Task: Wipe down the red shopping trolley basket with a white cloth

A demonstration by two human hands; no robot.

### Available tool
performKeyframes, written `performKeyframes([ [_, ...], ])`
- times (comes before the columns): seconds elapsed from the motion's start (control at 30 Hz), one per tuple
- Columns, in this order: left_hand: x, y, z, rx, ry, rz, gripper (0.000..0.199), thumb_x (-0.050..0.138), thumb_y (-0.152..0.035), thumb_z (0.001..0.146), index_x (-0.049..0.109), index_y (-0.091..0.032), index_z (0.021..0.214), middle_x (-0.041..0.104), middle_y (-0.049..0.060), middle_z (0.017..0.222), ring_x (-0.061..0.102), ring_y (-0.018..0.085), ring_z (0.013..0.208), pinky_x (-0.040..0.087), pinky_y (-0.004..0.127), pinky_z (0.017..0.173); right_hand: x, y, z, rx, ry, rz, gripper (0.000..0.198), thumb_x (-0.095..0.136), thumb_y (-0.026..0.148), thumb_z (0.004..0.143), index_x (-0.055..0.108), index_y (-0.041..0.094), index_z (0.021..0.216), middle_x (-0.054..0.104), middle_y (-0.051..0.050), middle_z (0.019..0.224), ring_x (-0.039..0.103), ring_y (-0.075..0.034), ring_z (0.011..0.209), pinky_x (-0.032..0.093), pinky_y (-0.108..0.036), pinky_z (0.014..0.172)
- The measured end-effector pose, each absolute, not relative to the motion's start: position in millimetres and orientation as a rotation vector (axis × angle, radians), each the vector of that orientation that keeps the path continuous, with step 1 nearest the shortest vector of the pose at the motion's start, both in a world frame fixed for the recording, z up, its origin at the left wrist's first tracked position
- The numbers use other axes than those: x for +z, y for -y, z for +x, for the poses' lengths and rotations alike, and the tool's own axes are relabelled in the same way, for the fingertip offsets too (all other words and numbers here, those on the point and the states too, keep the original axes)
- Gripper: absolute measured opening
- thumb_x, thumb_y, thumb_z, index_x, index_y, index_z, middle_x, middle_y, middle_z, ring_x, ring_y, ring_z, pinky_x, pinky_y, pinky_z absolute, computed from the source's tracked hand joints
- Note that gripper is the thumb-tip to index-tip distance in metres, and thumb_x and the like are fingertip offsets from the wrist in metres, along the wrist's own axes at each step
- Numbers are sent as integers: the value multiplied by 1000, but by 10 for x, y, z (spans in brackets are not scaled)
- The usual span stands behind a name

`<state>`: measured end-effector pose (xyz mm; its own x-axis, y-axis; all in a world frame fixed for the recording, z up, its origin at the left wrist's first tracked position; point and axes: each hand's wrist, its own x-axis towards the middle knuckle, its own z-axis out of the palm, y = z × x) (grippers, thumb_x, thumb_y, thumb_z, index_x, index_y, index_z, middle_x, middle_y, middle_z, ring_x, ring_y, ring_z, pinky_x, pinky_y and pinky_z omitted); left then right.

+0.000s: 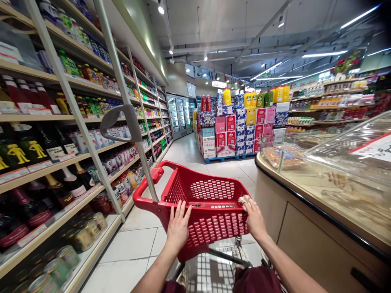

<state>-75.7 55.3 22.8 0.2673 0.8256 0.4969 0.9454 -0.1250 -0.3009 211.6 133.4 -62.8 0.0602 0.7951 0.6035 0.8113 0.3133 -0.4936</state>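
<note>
A red plastic shopping cart basket (214,221) with perforated walls stands tilted right in front of me. My left hand (179,224) rests on its near rim, fingers stretched and a little apart. At the right corner of the rim, my right hand (254,217) is closed on a crumpled off-white cloth (245,199) and presses it against the plastic. From the basket's left end a metal pole (148,169) rises, carrying a grey plastic handle (126,122). No goods show inside the basket, though part of its floor is hidden by the near wall.
Shelves of bottles and cans (82,118) run along the left. A display counter (320,211) with clear covers stands close on the right. Ahead are stacked drink cartons (229,134) on blue pallets and glass-door fridges (180,114). Tiled floor (131,248) lies between.
</note>
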Motion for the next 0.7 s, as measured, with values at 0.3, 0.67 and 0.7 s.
performKeyframes([
  [0.3,170,-541,-805,-267,1562,-1990,69,50,-18,67,30,-24,133,31,7,140,20,24,130,8,42,107,-684,-1284,1896,-105,1843,-1222,66,26,-3,69,44,25,125,39,-1,135,26,-16,128,27,-41,104],
  [0.67,180,-483,-960,-312,1644,-1873,70,43,-15,64,28,-11,133,31,9,140,16,22,132,9,43,107,-616,-1314,1904,-41,1892,-1252,62,25,-1,70,48,23,123,41,-1,133,28,-15,127,25,-41,105],
  [0.7,171,-472,-997,-332,1648,-1832,71,43,-14,63,28,-11,133,32,9,139,15,22,132,9,43,107,-633,-1350,1987,-61,1797,-1352,61,26,0,70,49,21,122,43,-4,132,30,-17,126,25,-43,104],
])
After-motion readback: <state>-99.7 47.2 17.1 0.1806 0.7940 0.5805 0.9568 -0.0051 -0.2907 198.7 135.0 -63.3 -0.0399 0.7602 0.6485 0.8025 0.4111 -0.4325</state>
